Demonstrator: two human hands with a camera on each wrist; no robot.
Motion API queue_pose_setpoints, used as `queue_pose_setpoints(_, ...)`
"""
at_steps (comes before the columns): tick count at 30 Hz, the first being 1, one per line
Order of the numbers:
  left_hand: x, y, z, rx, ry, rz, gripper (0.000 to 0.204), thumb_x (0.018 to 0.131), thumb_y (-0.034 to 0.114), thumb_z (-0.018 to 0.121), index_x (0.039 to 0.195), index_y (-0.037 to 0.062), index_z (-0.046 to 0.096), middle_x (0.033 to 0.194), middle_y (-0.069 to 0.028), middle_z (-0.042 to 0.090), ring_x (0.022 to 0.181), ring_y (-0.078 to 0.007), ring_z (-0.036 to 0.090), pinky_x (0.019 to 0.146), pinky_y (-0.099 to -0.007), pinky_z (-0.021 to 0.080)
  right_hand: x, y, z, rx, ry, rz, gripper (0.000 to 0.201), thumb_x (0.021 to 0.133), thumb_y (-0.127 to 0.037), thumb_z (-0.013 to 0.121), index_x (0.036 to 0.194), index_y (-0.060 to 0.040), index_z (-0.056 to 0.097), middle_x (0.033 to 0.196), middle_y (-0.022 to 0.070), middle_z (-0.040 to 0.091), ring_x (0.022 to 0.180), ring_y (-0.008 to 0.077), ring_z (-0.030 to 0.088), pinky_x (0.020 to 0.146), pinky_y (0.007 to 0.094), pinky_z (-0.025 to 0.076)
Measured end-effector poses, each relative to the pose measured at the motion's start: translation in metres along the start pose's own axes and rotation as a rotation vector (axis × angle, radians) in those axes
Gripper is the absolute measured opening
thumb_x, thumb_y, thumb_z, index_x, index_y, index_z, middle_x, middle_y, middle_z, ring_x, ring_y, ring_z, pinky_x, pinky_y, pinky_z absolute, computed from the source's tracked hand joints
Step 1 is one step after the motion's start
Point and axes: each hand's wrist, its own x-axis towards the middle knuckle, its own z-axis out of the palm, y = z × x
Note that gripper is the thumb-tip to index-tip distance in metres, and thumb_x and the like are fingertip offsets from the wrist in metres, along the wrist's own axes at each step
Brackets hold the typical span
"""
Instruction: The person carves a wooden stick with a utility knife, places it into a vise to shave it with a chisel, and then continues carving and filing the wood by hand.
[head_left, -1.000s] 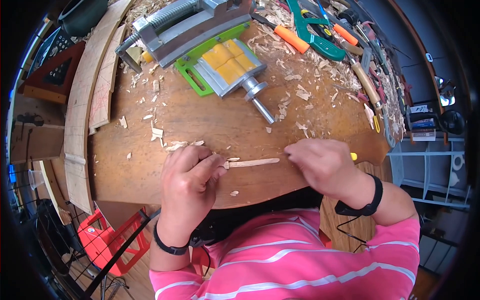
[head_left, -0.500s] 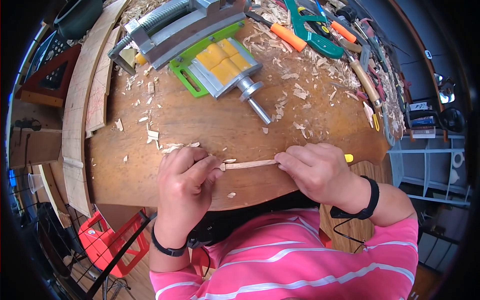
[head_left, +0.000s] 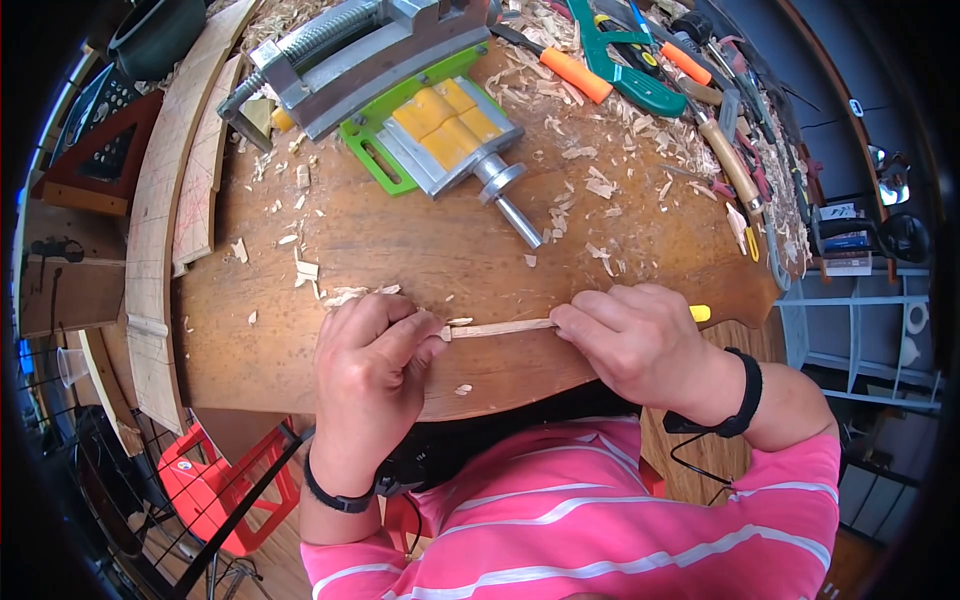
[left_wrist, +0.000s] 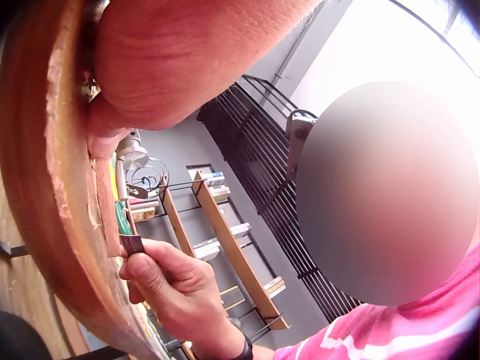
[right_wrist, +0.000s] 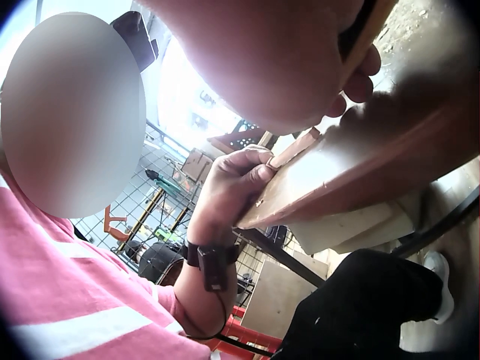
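Observation:
In the head view my left hand (head_left: 370, 350) pinches the left end of a slim, pale wooden stick (head_left: 500, 328) between thumb and forefinger. The stick lies level, close over the table's front part. My right hand (head_left: 625, 335) is at its other end, fingers curled. A dark, flat blade-like piece (left_wrist: 132, 244) shows at the right fingertips in the left wrist view. Behind the right hand a yellow end (head_left: 699, 313) sticks out; the grip between is mostly hidden, and I cannot tell exactly which tool it is.
Wood shavings (head_left: 305, 270) litter the brown tabletop (head_left: 250, 365). A metal vise (head_left: 450, 130) with yellow pads and a green base stands beyond the hands. Orange-handled tools (head_left: 578, 75) and a green-handled tool (head_left: 645, 90) lie back right. Long boards (head_left: 155, 230) line the left edge.
My right hand has moved slightly down and left onto the stick's right end, covering its tip. The left hand keeps its pinch. Over the last half second almost nothing has moved.

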Motion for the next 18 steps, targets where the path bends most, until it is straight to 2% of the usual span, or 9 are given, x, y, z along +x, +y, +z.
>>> queue_pose_setpoints(18, 0.0001, 0.0001, 0.0003, 0.01, -0.007, -0.001, 0.029, 0.069, -0.001, 0.085, 0.095, 0.0075, 0.078, 0.096, -0.0069, 0.068, 0.09, -0.0299, 0.066, 0.079, -0.0416, 0.048, -0.0031, 0.0042, 0.0039, 0.021, 0.041, -0.015, 0.023, 0.081, -0.012, 0.067, 0.104, -0.0081, 0.072, 0.082, 0.0007, 0.061, 0.068, 0.0188, 0.062, 0.056, 0.0345, 0.049)
